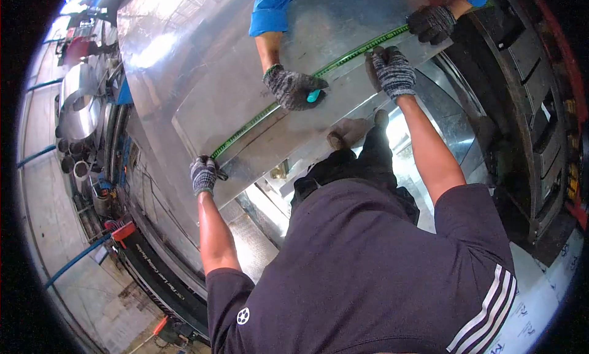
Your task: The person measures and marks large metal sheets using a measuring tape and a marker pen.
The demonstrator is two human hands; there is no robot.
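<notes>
A green tape measure point(245, 128) is stretched diagonally across a shiny metal sheet point(202, 102). My left hand point(204, 175), in a grey knit glove, is closed on its lower-left end. Farther up the tape, my gloved right hand point(392, 73) has its fingers curled at the tape's lower edge, near the sheet's edge. Between my hands, a co-worker's gloved hand point(294, 87) grips a teal marker-like thing point(313, 96) beside the tape. The co-worker's other gloved hand point(432, 24) is on the tape at the upper right.
A long black machine rail point(156, 271) with white lettering runs along the lower left. Shiny metal cylinders point(81, 113) stand at the far left. Dark slotted machine framing point(527, 108) is at the right. A blue sleeve point(270, 10) reaches in from the top.
</notes>
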